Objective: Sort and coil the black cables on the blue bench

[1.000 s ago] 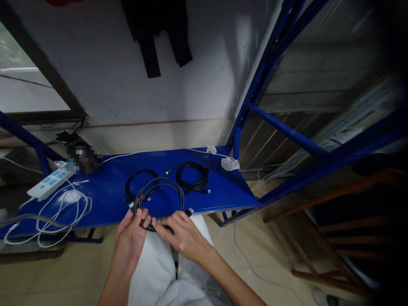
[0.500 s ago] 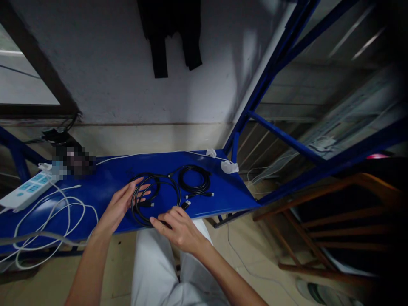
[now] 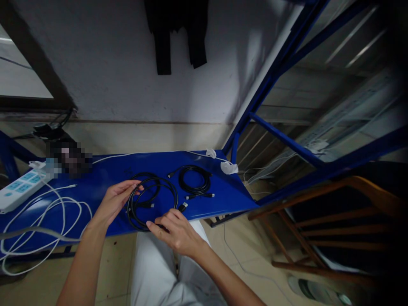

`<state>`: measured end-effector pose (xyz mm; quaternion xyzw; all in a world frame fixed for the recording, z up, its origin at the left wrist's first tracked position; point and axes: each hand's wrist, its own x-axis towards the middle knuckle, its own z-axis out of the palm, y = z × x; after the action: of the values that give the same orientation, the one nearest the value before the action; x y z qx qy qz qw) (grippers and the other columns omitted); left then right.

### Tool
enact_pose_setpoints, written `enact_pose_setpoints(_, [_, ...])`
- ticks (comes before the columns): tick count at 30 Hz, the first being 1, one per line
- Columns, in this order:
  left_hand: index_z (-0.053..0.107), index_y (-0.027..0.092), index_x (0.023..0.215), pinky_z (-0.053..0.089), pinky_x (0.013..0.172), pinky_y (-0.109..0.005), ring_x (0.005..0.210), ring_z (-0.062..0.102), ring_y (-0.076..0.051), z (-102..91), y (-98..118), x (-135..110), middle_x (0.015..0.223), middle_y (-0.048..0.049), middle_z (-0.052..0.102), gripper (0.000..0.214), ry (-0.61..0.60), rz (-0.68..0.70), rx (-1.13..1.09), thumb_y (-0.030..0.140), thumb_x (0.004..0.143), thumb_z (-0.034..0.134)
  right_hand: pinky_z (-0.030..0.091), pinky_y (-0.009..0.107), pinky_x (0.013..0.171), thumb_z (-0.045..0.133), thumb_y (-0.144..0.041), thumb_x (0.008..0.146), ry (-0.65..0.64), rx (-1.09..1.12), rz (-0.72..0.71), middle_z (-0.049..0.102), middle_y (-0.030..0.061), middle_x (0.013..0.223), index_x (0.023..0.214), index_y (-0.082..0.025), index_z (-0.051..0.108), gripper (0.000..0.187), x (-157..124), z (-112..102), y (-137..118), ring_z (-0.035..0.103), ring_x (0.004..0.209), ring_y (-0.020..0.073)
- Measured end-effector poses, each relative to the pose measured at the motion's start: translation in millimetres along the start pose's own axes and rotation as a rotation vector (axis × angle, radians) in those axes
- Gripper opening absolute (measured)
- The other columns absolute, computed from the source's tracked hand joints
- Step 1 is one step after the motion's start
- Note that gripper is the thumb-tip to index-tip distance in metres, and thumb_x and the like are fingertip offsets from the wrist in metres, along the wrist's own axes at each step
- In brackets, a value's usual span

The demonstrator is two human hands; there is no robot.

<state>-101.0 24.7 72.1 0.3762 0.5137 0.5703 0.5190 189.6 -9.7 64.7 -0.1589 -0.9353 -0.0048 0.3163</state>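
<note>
A looped black cable (image 3: 176, 193) is held up between my hands over the front of the blue tabletop (image 3: 127, 163). My left hand (image 3: 116, 200) pinches the left side of the loop with thumb and fingers together. My right hand (image 3: 175, 231) is closed on the loop's lower right. Just above the right fingers, a USB plug (image 3: 183, 207) sticks out. Behind the held loop lies another black cable coil (image 3: 157, 191), partly covered by it, with a dark plug (image 3: 147, 205) showing. To the right rests a coiled black cable (image 3: 194, 190) with its plugs beside it.
A white power strip (image 3: 22, 189) and a tangled white cable (image 3: 63, 212) occupy the left end. White crumpled pieces (image 3: 229, 168) sit at the back right along a thin cord. A blue metal frame (image 3: 283, 144) and a wooden chair (image 3: 318, 229) stand on the right.
My left fingers were stretched out against the loop and are now closed on it. The held cable loop has shifted slightly left. My right hand keeps its grip.
</note>
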Motion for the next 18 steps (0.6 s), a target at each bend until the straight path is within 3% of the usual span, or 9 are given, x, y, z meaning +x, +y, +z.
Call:
enact_pose_setpoints(8, [0.088,0.018,0.111,0.064,0.085,-0.029,0.093,0.079,-0.022,-0.5,9.8,-1.7,0.108,-0.0128,0.085,0.051,0.112,0.077,0.06,0.051,0.075,0.1,0.051,0.037,0.09,0.055,-0.014,0.114,0.005,0.033,-0.054,0.077,0.007,0.116,0.151,-0.016,0.058,0.037,7.9,-0.1,6.0,0.057,0.091,0.0179])
enact_pose_setpoints(18, [0.086,0.018,0.112,0.065,0.098,-0.041,0.105,0.082,-0.031,18.9,23.5,3.6,0.113,-0.0136,0.085,0.056,0.187,0.14,0.216,0.053,0.071,0.101,0.05,0.036,0.088,0.059,-0.013,0.112,0.079,0.056,-0.075,0.077,0.0055,0.112,0.148,-0.014,0.06,0.036,11.2,-1.2,24.4,0.058,0.093,0.0181])
